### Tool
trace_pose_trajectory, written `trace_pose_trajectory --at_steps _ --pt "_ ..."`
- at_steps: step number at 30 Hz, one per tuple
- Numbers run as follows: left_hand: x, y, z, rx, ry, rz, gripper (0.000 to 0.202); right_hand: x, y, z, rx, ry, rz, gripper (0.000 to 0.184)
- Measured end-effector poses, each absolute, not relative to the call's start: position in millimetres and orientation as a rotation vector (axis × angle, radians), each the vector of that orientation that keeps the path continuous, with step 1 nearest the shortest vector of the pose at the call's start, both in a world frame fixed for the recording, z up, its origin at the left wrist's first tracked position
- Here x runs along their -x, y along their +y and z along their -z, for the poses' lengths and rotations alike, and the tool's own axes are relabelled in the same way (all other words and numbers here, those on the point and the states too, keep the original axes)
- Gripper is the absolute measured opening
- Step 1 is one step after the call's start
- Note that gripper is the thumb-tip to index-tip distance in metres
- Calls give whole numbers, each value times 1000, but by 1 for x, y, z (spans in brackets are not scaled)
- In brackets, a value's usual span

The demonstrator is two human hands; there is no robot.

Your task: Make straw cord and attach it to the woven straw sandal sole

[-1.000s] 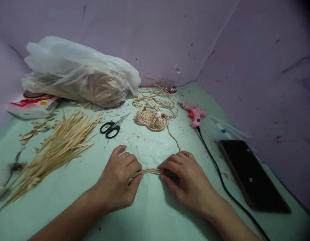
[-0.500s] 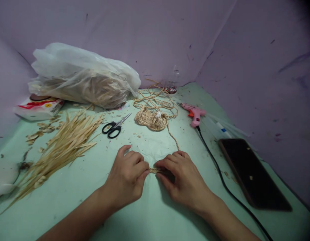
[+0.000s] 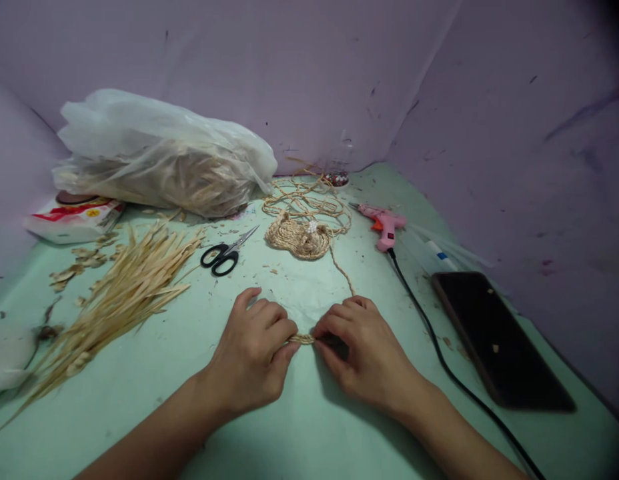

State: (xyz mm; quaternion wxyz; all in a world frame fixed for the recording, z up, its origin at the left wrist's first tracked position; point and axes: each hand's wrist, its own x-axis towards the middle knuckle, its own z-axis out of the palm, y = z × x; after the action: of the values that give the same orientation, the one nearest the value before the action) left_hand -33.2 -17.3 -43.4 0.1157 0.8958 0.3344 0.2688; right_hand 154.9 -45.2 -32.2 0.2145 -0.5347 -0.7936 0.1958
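Note:
Between my two hands runs a short stretch of tan twisted cord, its strands lying side by side. My left hand pinches one end between thumb and forefinger, with another finger raised. The other end is pinched by the thumb and fingers of my right hand. From behind my right hand a single cord leads back to a flat coiled piece of the same cord, which has a cluster of white beads on it. Loose cord lies in tangled loops behind that piece.
Black-handled scissors and a bundle of dry straw strips lie left. Behind them sit a plastic bag and a white-and-red packet. On the right are a pink glue gun, its black cable and a phone.
A little more of the cord between my fingertips shows now. Both hands stay nearly in place, while the view has shifted slightly.

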Motion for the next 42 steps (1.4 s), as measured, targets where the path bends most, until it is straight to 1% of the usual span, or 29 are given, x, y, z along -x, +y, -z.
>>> trace_pose_trajectory --at_steps 9,14,24,31,33,38,40,42 --pt "32 -19 45 -2709 973 -701 16 -153 -48 32 1499 -2204 -514 10" --pt "31 -19 45 -2695 976 -697 15 -151 -50 32 1482 -2196 -515 13" --pt "31 -18 46 -2642 982 -702 16 -145 -47 37 1465 -2189 -489 14" --pt "31 -20 41 -2635 993 -609 16 -143 -47 37 1473 -2209 -472 13" --pt "35 -20 39 -2597 992 -632 13 -145 -48 37 1493 -2200 -476 12" --pt "47 -16 38 -2534 1019 -711 16 -150 -49 34 1543 -2187 -485 10" --pt "48 -15 39 -2541 1028 -701 14 -151 -50 33 1549 -2182 -506 12" --pt "47 -15 40 -2550 1032 -675 12 -151 -50 31 1540 -2163 -518 19"
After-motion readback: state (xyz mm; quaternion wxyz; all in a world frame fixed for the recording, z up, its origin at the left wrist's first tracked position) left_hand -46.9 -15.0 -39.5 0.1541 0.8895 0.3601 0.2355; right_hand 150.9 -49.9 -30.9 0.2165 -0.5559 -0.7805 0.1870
